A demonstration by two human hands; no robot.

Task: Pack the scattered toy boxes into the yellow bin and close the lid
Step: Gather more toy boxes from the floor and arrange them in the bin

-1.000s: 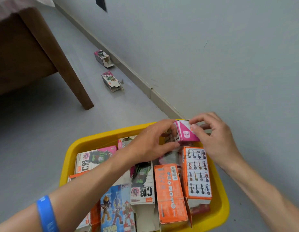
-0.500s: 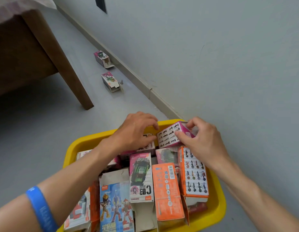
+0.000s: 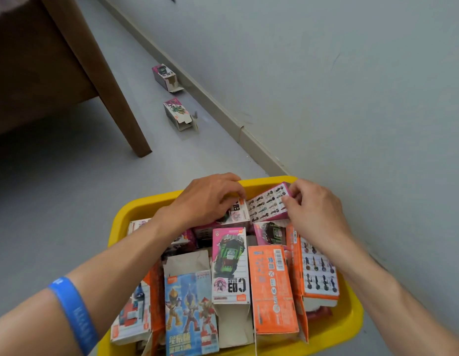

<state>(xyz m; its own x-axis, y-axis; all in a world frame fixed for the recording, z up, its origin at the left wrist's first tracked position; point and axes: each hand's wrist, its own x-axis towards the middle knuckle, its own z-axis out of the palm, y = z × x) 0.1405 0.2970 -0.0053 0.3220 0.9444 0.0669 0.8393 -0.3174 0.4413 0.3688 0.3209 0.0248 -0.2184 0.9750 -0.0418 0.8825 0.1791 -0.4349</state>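
Note:
The yellow bin [image 3: 136, 209] stands on the grey floor against the wall, packed with several toy boxes lying flat. At its far end my right hand [image 3: 317, 214] pinches the right edge of a pink box [image 3: 268, 204] printed with rows of small figures. My left hand [image 3: 205, 199] presses its fingertips onto a white-and-pink "C03" box [image 3: 237, 213] right beside it. Two more toy boxes lie on the floor by the baseboard: a nearer box [image 3: 178, 113] and a farther box [image 3: 165, 77], both with open end flaps. No lid is in view.
A brown wooden furniture leg [image 3: 113, 91] slants down to the floor at upper left, with shadow beneath the furniture. The grey wall [image 3: 351, 86] and its baseboard [image 3: 223, 111] run diagonally along the bin's right side. Bare floor lies left of the bin.
The pink box has been turned from its logo face to its figure-printed face and lowered into the bin's far end. My left hand moved up from the middle boxes to the far edge.

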